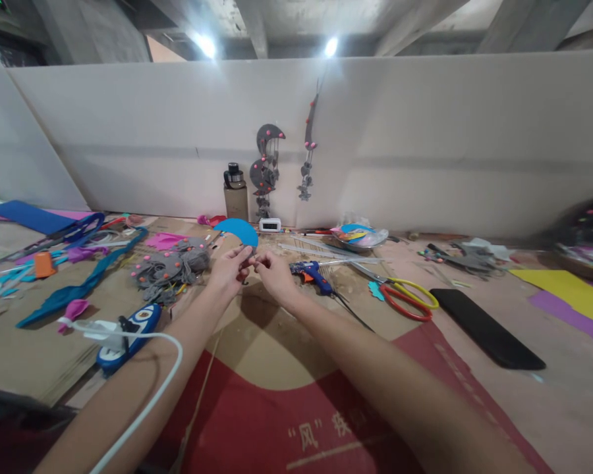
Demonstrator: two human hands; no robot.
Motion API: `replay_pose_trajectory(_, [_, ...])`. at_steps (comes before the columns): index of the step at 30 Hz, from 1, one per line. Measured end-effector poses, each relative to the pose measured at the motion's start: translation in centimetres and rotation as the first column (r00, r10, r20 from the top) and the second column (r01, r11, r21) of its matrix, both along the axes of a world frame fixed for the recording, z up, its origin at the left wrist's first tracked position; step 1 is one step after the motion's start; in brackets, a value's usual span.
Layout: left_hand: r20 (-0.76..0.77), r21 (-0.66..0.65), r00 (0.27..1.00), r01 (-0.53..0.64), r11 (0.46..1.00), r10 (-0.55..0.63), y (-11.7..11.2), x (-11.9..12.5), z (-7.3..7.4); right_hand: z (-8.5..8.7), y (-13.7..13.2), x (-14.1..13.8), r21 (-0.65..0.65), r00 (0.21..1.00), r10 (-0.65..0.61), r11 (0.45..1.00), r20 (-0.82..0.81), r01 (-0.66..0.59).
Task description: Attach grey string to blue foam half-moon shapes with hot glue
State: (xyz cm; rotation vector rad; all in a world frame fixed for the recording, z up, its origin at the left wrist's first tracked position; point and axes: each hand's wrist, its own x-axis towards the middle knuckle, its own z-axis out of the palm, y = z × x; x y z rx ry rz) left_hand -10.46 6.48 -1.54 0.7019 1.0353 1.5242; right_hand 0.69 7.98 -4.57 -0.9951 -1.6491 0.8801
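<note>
A bright blue crescent-shaped piece (239, 229), perhaps felt or foam, rises above my left hand (231, 266), whose closed fingers hold its lower end. My right hand (273, 268) is pinched close beside the left, the fingertips nearly meeting. What the right fingers grip, if anything, is too small and covered to make out. Both hands are over the brown cardboard (271, 355). Just right of my right hand lies a blue glue gun (319, 276) with an orange trigger. Left of my left hand is a heap of grey felt pieces (170, 268) with pink and orange dots.
Scissors (408, 299) with red and yellow handles and a black phone-like slab (487, 329) lie to the right. A bottle (236, 197), a small white clock (269, 225) and a bowl of scraps (360, 238) stand at the back. A white cable (175, 368) crosses my left forearm.
</note>
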Motion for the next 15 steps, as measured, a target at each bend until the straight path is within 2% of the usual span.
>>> replay_pose_trajectory(6, [-0.022,0.014,1.000,-0.018,1.000,0.018,0.0,-0.3,-0.2,0.0,-0.1,0.3,-0.012,0.999,0.002,1.000,0.044,-0.001])
replay_pose_trajectory(9, [-0.045,0.031,0.999,-0.017,0.999,0.018,0.1,-0.3,-0.3,0.5,-0.1,1.5,0.015,0.996,0.040,0.999,0.085,-0.042])
replay_pose_trajectory(11, [-0.051,0.038,0.998,-0.023,0.999,0.025,0.1,-0.2,-0.4,1.1,-0.1,2.9,0.069,0.990,0.024,0.997,0.140,-0.034])
replay_pose_trajectory(13, [-0.051,0.044,0.998,-0.027,0.999,0.029,0.1,-0.2,-0.5,1.6,0.0,4.7,0.149,0.974,-0.064,0.988,0.218,0.032])
replay_pose_trajectory(15, [-0.054,0.051,0.998,-0.023,0.998,0.026,0.1,-0.2,-0.5,1.6,0.1,6.8,0.222,0.916,-0.236,0.960,0.324,0.168])
